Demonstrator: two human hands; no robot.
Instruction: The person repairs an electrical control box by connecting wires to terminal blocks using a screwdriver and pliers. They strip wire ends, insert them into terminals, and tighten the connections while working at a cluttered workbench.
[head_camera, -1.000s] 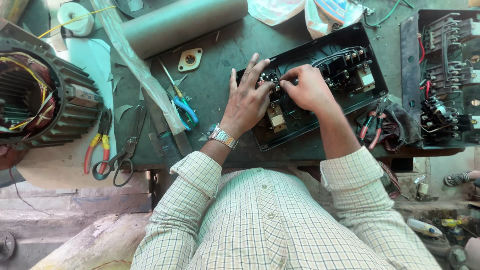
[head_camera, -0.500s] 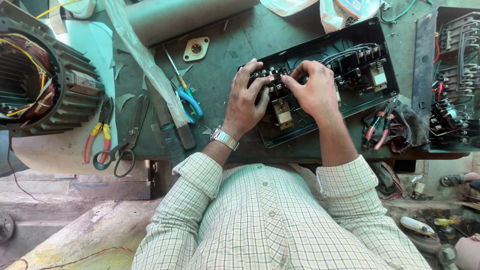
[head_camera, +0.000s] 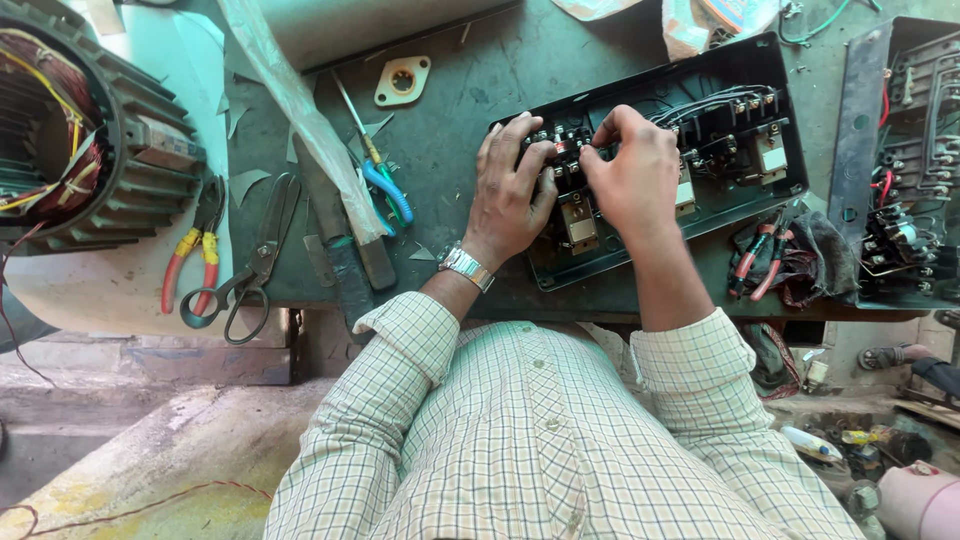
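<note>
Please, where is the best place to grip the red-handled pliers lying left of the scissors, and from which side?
Probably grip the red-handled pliers by both handles, coming from above. They lie flat on the bench, jaws pointing away, handles spread towards the person, with the scissors close on the right.

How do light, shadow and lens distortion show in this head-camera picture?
Head view: harsh sunlight bleaches the sheet under the motor at left; both hands shade the black box; the bench edge bows with wide-angle distortion; focus looks sharp throughout.

Dark green workbench (head_camera: 450, 150) (scuffed, sunlit) above a dusty concrete floor (head_camera: 130, 440).
</note>
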